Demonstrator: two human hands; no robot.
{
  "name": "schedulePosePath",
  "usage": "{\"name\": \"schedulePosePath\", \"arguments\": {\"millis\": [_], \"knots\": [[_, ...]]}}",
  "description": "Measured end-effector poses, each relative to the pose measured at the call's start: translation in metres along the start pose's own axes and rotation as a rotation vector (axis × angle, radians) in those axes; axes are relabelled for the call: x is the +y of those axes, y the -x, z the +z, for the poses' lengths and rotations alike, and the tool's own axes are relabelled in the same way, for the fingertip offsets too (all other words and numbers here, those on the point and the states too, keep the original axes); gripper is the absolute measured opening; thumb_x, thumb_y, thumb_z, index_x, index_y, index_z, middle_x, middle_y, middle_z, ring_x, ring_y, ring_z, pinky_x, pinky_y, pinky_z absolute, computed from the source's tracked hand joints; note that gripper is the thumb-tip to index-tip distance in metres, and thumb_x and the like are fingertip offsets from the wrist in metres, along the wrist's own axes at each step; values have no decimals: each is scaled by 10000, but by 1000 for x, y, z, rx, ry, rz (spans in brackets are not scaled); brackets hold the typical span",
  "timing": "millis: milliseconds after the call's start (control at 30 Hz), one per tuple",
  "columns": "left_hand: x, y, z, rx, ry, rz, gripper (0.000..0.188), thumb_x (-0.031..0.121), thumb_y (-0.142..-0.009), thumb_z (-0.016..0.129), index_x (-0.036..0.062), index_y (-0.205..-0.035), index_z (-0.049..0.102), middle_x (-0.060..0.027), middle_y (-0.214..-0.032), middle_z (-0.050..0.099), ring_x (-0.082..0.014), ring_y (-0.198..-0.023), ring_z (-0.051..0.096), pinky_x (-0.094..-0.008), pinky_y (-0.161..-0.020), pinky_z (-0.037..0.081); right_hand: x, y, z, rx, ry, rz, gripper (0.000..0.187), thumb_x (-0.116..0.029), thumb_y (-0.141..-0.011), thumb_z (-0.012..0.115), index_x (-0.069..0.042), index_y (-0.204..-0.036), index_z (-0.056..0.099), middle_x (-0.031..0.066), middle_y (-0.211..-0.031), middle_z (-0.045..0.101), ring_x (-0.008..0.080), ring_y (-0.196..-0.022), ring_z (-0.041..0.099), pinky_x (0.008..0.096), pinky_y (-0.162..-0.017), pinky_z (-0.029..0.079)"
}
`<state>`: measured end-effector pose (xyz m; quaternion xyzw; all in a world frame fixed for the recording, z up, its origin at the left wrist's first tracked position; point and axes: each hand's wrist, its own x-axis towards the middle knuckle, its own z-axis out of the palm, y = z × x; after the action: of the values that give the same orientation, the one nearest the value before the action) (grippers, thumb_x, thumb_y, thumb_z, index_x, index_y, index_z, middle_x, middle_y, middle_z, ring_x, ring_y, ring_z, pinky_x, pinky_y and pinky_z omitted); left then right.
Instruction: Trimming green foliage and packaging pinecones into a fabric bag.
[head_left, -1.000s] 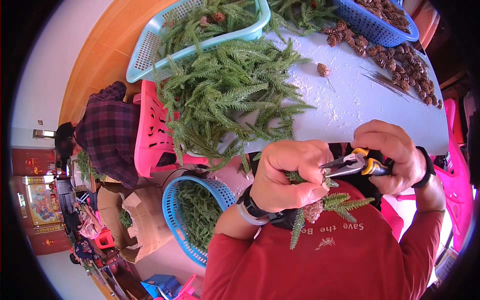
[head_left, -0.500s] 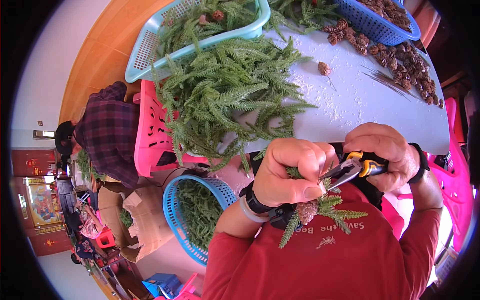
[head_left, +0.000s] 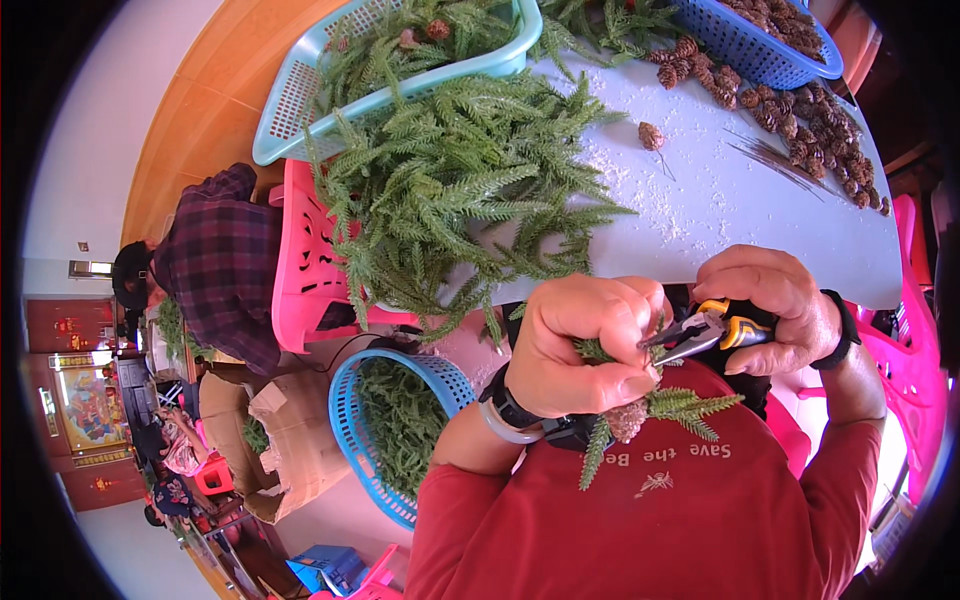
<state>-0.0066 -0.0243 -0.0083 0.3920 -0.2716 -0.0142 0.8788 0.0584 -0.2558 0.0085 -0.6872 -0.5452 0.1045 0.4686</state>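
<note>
Near my chest, my left hand (head_left: 590, 340) is closed around the stem end of a green pine sprig (head_left: 685, 404). A brown pine cone (head_left: 627, 420) hangs with the sprig below my fingers. My right hand (head_left: 775, 300) grips a pair of pliers (head_left: 715, 328) with yellow and black handles. Their metal jaws point left and reach my left fingertips; what lies between the jaw tips is too small to make out. Just beyond my hands, a large heap of pine sprigs (head_left: 460, 190) covers the left part of the white table (head_left: 660, 220).
A teal basket (head_left: 290, 115) of sprigs and a blue basket (head_left: 750, 65) of pine cones stand at the far side. Loose cones (head_left: 815, 130) and thin wires (head_left: 775, 165) lie on the right. A round blue basket (head_left: 460, 385) sits below left, beside a cardboard box (head_left: 300, 430). A person (head_left: 215, 260) bends over at left.
The pliers have turned slightly, their jaws now pointing more to the left. The sprig and cone have shifted a little up and to the right in my left hand.
</note>
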Motion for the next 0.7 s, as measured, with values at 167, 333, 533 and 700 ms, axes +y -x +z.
{"name": "schedulePosePath", "arguments": {"millis": [167,333,533,700], "knots": [[0,0,1,5,-7,-101,275,72,-671,703,65,-562,451,-12,-520,430,-165,-510,337,-353,-551,314,-4,-7,-5,-56,-19,-23,530,-265,-738,768,60,-1100,558,200,-989,591,358,-861,603,383,-749,505],[-3,-2,-6,-60,90,-116,256,7,-678,678,52,-582,445,-17,-551,418,-165,-534,354,-327,-538,294,-2,-7,-1,-6,43,-44,532,-352,-746,741,33,-1078,587,188,-961,604,329,-822,620,375,-719,504],[6,-3,-5,41,-117,-90,226,-7,-695,675,46,-613,471,-22,-571,432,-169,-535,381,-322,-530,298,-8,-3,-5,40,174,-4,525,-354,-758,729,35,-1075,572,182,-928,614,327,-794,617,376,-692,498],[16,-7,1,75,-1204,282,132,12,-721,675,21,-723,543,-28,-597,470,-171,-542,432,-314,-549,342,-12,2,-6,79,154,124,526,-357,-766,720,42,-1072,563,182,-933,612,328,-772,610,374,-675,490]]}}
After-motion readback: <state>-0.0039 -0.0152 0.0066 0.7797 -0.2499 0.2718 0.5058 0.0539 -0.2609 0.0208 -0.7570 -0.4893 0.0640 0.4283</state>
